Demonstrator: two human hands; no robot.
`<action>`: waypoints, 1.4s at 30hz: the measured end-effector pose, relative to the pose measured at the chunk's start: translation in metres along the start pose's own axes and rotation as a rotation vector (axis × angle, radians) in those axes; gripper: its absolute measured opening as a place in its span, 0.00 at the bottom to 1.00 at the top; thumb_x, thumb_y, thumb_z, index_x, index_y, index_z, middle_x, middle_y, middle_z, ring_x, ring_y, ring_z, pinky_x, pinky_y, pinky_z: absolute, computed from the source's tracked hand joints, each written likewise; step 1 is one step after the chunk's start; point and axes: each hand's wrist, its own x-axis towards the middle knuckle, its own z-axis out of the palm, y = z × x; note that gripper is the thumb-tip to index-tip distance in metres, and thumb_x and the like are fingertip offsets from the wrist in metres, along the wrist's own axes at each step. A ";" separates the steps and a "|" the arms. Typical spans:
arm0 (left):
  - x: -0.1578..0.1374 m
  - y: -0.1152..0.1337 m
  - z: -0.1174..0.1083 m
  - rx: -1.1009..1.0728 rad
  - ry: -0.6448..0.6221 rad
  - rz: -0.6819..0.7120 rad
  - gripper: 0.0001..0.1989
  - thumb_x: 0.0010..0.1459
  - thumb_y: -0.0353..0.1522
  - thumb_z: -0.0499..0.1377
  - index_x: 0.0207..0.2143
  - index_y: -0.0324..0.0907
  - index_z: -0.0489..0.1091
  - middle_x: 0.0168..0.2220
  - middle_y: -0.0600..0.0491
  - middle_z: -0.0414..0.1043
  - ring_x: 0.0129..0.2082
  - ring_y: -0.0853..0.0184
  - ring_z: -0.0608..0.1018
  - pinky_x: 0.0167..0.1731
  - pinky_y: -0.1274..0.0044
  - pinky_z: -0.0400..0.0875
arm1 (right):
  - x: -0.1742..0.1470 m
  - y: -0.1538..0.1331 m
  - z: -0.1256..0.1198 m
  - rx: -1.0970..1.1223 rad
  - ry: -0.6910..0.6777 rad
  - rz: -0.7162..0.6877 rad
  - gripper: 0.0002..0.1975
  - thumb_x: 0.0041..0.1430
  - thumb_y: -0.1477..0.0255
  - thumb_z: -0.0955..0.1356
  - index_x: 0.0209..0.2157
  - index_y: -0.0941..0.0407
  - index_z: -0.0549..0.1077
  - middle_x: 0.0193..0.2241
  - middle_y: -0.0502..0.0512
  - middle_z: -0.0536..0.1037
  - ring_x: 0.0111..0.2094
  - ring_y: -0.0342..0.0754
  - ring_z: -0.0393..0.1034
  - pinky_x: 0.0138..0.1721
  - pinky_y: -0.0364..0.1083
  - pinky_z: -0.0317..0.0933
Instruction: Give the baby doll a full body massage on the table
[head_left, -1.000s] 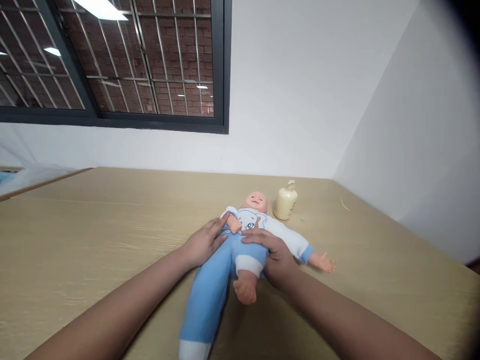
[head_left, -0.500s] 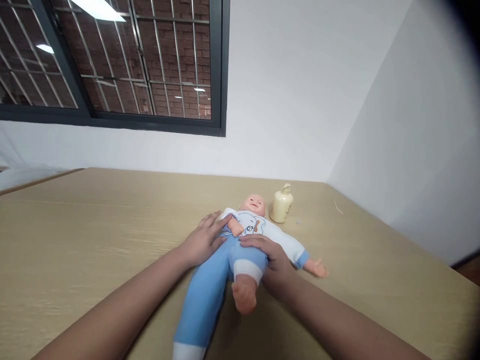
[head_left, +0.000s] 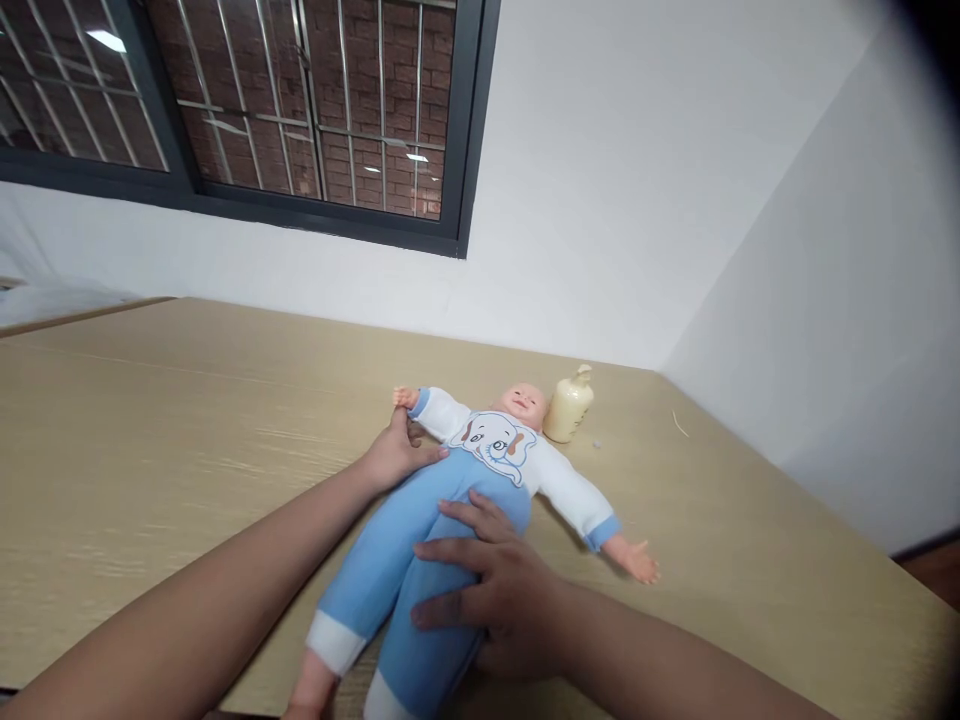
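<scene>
A baby doll point(head_left: 491, 445) lies on its back, its head toward the wall, in a white top with an elephant face and light blue trousers. My left hand point(head_left: 397, 452) is at the doll's waist, thumb on the trousers and other fingers along its side below the doll's arm, partly hidden. Across the doll's thigh rests my right hand point(head_left: 517, 590), its fingers spread over the blue cloth. Both doll legs stretch toward me, and the feet are partly cut off by the frame's lower edge. Its arms lie out to the sides.
Beside the doll's head stands a cream pump bottle point(head_left: 570, 405). The wooden table point(head_left: 187, 420) reaches back to a white wall point(head_left: 600, 200) with a barred window point(head_left: 322, 110). A thin pale strip point(head_left: 679, 424) lies toward the right.
The doll's raised, bent leg is now down and straight. My right hand has shifted down over that thigh with fingers spread. The doll's arm near my left hand has swung outward from its belly.
</scene>
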 end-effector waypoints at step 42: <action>-0.010 0.014 -0.008 0.417 0.094 0.026 0.48 0.49 0.50 0.66 0.66 0.39 0.52 0.65 0.37 0.60 0.64 0.47 0.64 0.62 0.59 0.58 | 0.003 0.008 -0.033 0.234 0.022 0.025 0.37 0.41 0.67 0.73 0.58 0.46 0.69 0.59 0.54 0.72 0.65 0.60 0.58 0.68 0.61 0.32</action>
